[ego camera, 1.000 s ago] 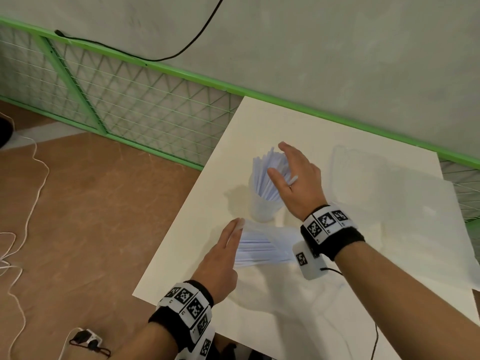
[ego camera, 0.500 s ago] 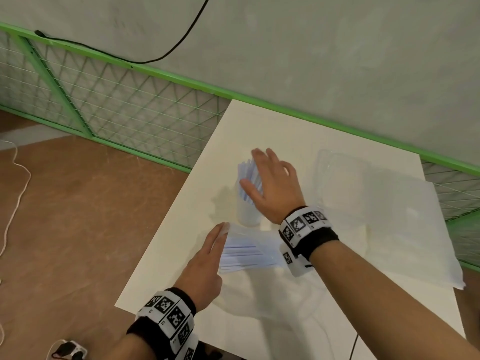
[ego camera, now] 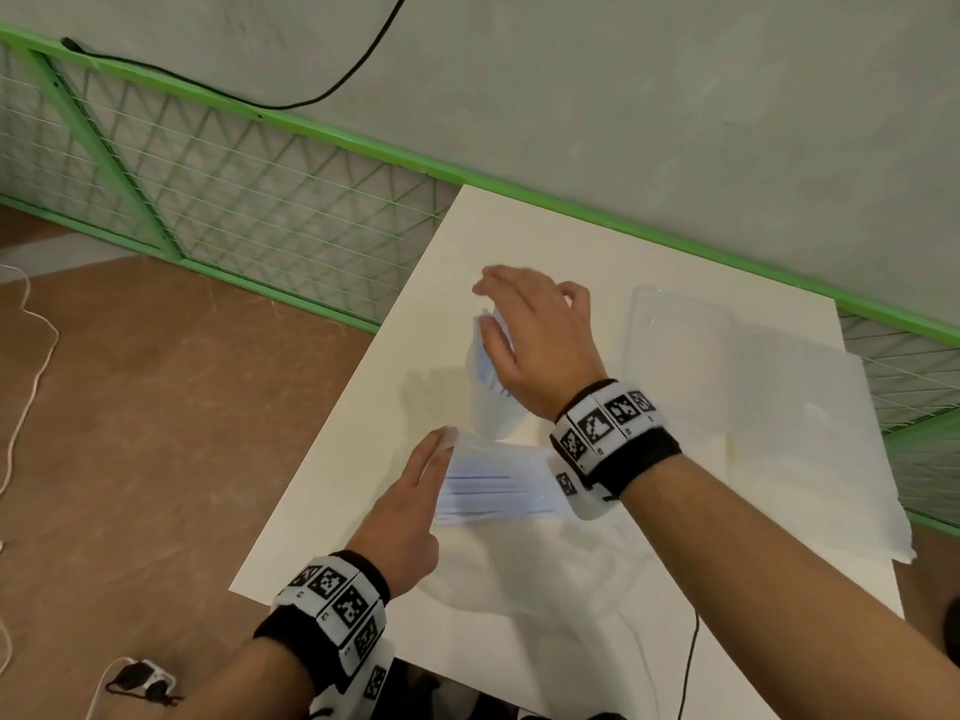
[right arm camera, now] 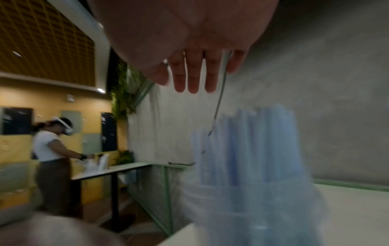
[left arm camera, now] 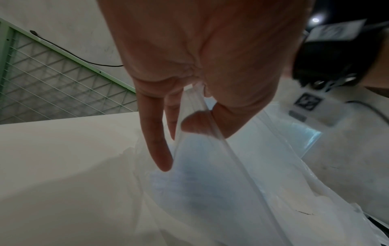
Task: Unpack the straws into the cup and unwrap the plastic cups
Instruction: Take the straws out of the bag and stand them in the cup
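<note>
A clear plastic cup [ego camera: 485,407] stands mid-table with several pale blue straws [ego camera: 491,363] upright in it. My right hand [ego camera: 511,314] hovers over the straw tops, fingers straight and spread, holding nothing. In the right wrist view the straws [right arm camera: 252,141] rise from the cup [right arm camera: 252,209] below the right hand [right arm camera: 193,79]. A clear straw bag [ego camera: 493,491] lies just in front of the cup, still holding straws. My left hand [ego camera: 431,465] pinches its left edge. The left wrist view shows the left hand [left arm camera: 183,133] with thumb and fingers nipping the bag [left arm camera: 210,191].
A clear wrapped pack [ego camera: 675,345] and a wide sheet of white plastic [ego camera: 810,444] lie on the right of the white table [ego camera: 363,475]. A green mesh fence [ego camera: 234,189] runs behind the table. Another person [right arm camera: 52,158] works at a far table.
My right hand has slid leftward across the straw tops and flattened out, fingers now spread above them. The left hand keeps its pinch on the bag.
</note>
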The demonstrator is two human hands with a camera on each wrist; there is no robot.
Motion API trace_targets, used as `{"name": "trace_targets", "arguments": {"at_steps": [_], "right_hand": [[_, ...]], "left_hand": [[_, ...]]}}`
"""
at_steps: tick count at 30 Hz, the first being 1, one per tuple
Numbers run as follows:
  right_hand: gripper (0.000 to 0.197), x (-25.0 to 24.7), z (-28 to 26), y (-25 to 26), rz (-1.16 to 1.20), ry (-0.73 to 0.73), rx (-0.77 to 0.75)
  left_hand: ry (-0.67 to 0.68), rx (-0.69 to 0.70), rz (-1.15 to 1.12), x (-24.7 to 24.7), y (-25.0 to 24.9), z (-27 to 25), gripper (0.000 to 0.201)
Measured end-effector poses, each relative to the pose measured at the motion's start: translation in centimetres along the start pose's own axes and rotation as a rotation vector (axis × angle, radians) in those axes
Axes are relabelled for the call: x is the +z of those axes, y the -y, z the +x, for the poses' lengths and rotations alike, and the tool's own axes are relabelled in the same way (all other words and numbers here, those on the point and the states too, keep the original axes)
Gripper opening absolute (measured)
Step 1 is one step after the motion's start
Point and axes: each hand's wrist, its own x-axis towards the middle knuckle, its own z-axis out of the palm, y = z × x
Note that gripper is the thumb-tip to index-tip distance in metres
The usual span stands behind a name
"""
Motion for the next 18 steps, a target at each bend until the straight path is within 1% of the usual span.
{"name": "trace_targets", "arguments": {"at_steps": [1, 2, 3, 4, 5, 6, 7, 8, 9, 10, 12, 14, 16, 18], "right_hand": [[0.030, -0.3, -0.9, 1.1, 0.080, -0.047, -0.064], [0.027, -0.4, -2.2, 2.3, 0.139, -0.044, -0.131], [0.027, -0.5, -3.9, 3.5, 0.161, 0.016, -0.191], [0.027, -0.3, -5.6, 4.5, 0.153, 0.129, -0.232], [0.026, 0.1, -7.4, 5.4, 0.127, 0.299, -0.225], [0.024, 0.6, -9.0, 5.9, 0.079, 0.489, -0.184], [0.022, 1.5, -10.4, 6.0, 0.035, 0.637, -0.136], [0.022, 2.6, -11.7, 5.7, 0.003, 0.720, -0.079], [0.026, 3.9, -12.8, 5.3, -0.025, 0.756, -0.028], [0.031, 5.1, -13.5, 4.8, -0.060, 0.765, 0.007], [0.044, 7.6, -14.8, 3.4, -0.113, 0.718, 0.068], [0.051, 9.1, -15.5, 2.5, -0.135, 0.691, 0.143], [0.049, 10.1, -16.1, 1.9, -0.133, 0.655, 0.172], [0.042, 10.6, -16.4, 1.6, -0.125, 0.624, 0.184]], "left_hand": [[0.008, -0.014, -0.003, -0.1, -0.2, 0.0, 0.108], [0.018, -0.039, -0.002, -0.1, -0.3, 0.0, 0.108], [0.029, -0.066, 0.010, -0.2, -0.4, 0.0, 0.107], [0.042, -0.084, 0.020, -0.2, -0.4, 0.0, 0.105], [0.051, -0.079, 0.009, -0.2, -0.4, 0.0, 0.106], [0.053, -0.050, -0.012, -0.1, -0.2, 0.0, 0.108], [0.057, -0.020, -0.029, 0.0, -0.1, 0.0, 0.110], [0.063, -0.004, -0.035, 0.1, 0.0, 0.0, 0.111], [0.066, 0.000, -0.033, 0.3, -0.1, 0.1, 0.112], [0.067, 0.003, -0.028, 0.4, -0.4, 0.2, 0.113], [0.075, 0.017, -0.027, 0.6, -0.9, 0.3, 0.113], [0.076, 0.029, -0.026, 0.8, -1.2, 0.4, 0.112], [0.071, 0.029, -0.019, 0.9, -1.1, 0.4, 0.112], [0.063, 0.026, -0.012, 0.9, -0.9, 0.3, 0.111]]}}
